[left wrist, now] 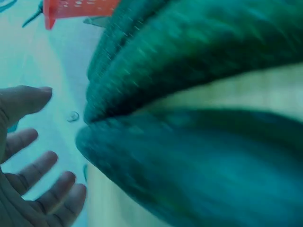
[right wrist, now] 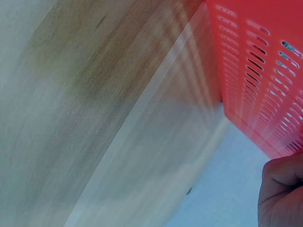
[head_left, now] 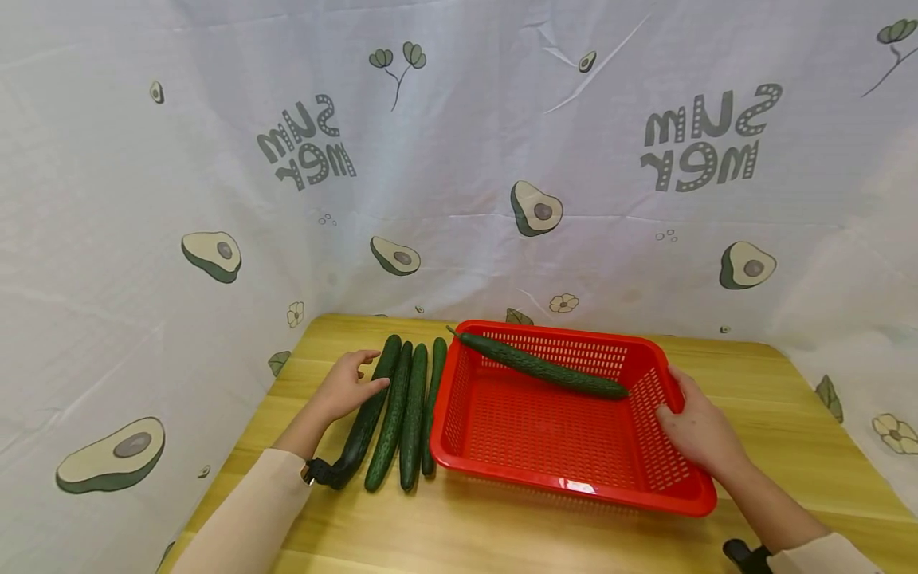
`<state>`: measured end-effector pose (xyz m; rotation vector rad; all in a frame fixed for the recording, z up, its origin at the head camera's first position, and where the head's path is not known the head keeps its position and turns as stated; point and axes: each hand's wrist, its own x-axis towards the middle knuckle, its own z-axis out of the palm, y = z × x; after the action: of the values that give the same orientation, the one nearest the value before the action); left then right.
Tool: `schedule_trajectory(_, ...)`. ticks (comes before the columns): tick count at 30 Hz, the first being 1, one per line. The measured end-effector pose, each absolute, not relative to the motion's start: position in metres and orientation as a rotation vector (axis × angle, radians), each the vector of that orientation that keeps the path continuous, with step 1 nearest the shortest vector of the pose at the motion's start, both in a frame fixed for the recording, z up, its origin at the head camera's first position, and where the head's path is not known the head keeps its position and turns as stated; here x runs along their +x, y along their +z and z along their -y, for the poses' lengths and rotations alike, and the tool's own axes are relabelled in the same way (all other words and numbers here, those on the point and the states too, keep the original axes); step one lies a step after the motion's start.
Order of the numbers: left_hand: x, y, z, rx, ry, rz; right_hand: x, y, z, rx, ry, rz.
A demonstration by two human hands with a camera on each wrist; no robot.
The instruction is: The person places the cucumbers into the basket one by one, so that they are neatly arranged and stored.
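Note:
My left hand (head_left: 351,388), its fingers parted and slightly bent, hovers over the leftmost (head_left: 367,418) of several dark green cucumbers lying side by side on the table. In the left wrist view that hand (left wrist: 35,189) shows apart from the blurred cucumber tips (left wrist: 189,156), with nothing in it. A red perforated plastic basket (head_left: 545,481) stands right of the row. Inside leans one long cucumber (head_left: 545,369), its stem end over the back left rim. My right hand (head_left: 701,426) grips the basket's right rim; the right wrist view shows the hand (right wrist: 284,189) partly, beside the basket wall (right wrist: 236,52).
The wooden table (head_left: 760,399) ends against a white cloth (head_left: 459,159) printed with avocados and lettering, at the back and sides. The basket's left rim is close beside the rightmost cucumber (head_left: 434,406) of the row.

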<state>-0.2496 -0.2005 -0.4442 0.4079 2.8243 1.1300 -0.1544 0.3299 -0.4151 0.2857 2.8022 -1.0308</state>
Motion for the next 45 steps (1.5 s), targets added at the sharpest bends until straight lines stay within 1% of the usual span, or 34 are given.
schedule_trajectory(10, -0.240, -0.458, 0.208, 0.228, 1.055, -2.699, -0.153, -0.413, -0.330, 0.294, -1.035, -2.798)
schedule_trajectory(30, -0.235, -0.455, 0.201, 0.152, 0.931, -2.730, -0.154, -0.412, -0.329, 0.301, -1.069, -2.788)
schedule_trajectory(37, -0.231, -0.454, 0.201, 0.103, 0.990, -2.693, -0.154, -0.415, -0.328, 0.288, -1.044, -2.805)
schedule_trajectory(45, -0.230, -0.461, 0.208, 0.091, 1.107, -2.655, -0.153, -0.416, -0.329, 0.294, -1.054, -2.804)
